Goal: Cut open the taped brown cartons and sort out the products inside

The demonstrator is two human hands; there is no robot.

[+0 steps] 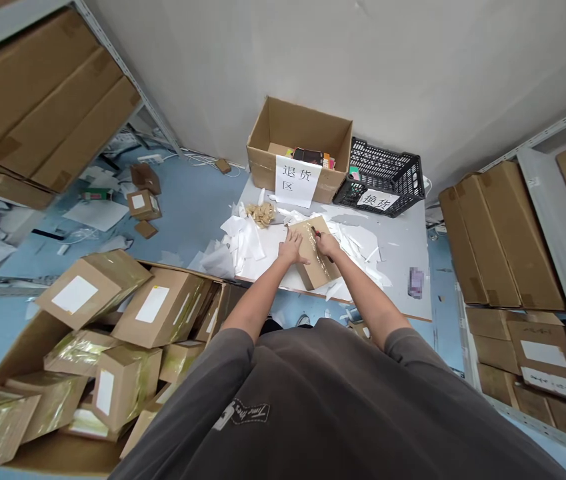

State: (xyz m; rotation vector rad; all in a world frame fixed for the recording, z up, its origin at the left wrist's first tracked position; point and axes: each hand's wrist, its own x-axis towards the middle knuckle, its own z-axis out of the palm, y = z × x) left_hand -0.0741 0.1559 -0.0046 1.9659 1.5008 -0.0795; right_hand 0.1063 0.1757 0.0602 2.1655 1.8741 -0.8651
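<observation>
A taped cardboard box (319, 272) lies at an angle on the white table (403, 250). My left hand (291, 249) rests on its left side with the fingers spread. In my right hand (329, 246) is a small red-and-black utility knife (316, 233), held against the shiny tape (309, 235) along the top of the box. The blade is too small to make out. Torn white paper (245, 237) and a crumpled brown paper piece (261, 214) lie around the box.
Behind stand an open carton (263, 170) with a paper sign and a black plastic crate (403, 177). A big carton of taped parcels (127, 383) is at my left. Shelves with boxes (503, 237) flank both sides. A purple item (415, 283) lies at the table's right.
</observation>
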